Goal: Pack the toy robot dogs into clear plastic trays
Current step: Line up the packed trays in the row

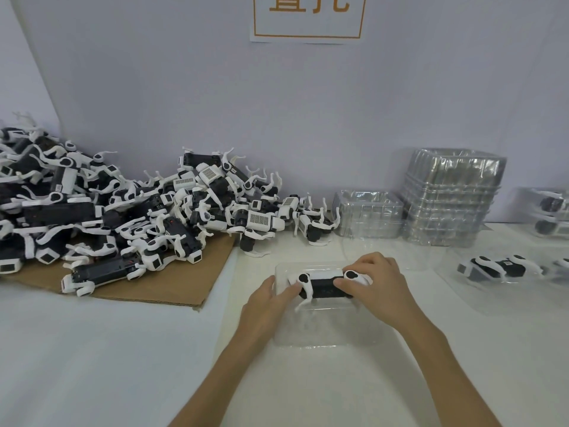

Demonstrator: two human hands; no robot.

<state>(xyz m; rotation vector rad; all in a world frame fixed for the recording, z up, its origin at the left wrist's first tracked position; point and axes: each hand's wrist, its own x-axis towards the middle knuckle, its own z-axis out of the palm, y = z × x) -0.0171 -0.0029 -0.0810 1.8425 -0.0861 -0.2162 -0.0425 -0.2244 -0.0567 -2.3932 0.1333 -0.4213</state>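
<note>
A black-and-white toy robot dog lies on its side in a clear plastic tray on the white table in front of me. My left hand holds the dog's left end, fingers at its leg. My right hand grips the dog's right end, fingers curled over the body. A large heap of loose toy dogs covers the left side, partly on a sheet of brown cardboard.
Stacks of empty clear trays and a lower stack stand at the back right against the wall. A packed tray with a dog lies at the right, more packed trays behind it.
</note>
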